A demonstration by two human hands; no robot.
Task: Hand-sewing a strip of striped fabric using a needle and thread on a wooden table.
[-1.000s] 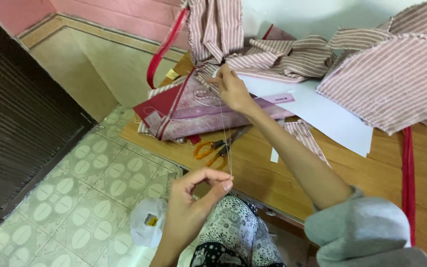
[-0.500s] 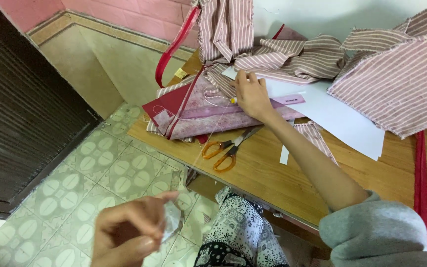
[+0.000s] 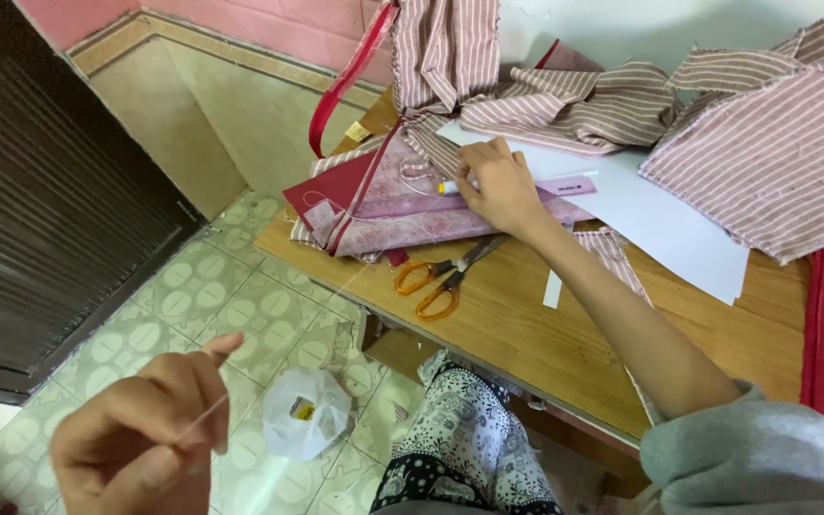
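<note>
Pulling a long thread (image 3: 336, 286) taut, the left hand (image 3: 140, 434) now sits low and far out over the tiled floor (image 3: 193, 286), well away from the tabletop (image 3: 526, 324); a second ago it was raised close beside the tabletop edge, so the stitch has been drawn right through and the slack taken up. Its fingers are pinched narrow around the thread end; whether a needle sits between them is too blurred to tell. The thread itself shows only as a faint pale line running up from this hand toward the fabric.

The right hand (image 3: 503, 186) has barely moved: it stays pressed flat, fingers spread a little, on the pink patterned fabric piece (image 3: 412, 205) with its dark red lining, holding it down against the pull. Just under its fingertips lie a white marker pen (image 3: 455, 188) and a pink ruler (image 3: 565, 186).

Near that hand's wrist, on the bare wood, rest orange-handled scissors (image 3: 441, 277). Beyond its knuckles lies a white paper sheet (image 3: 660, 219), and past that a heap of striped pink cloth (image 3: 765, 153). A red strap (image 3: 345, 86) hangs off the far edge. Below the left hand's thumb side, a small white plastic bag (image 3: 305, 412) lies on the floor
</note>
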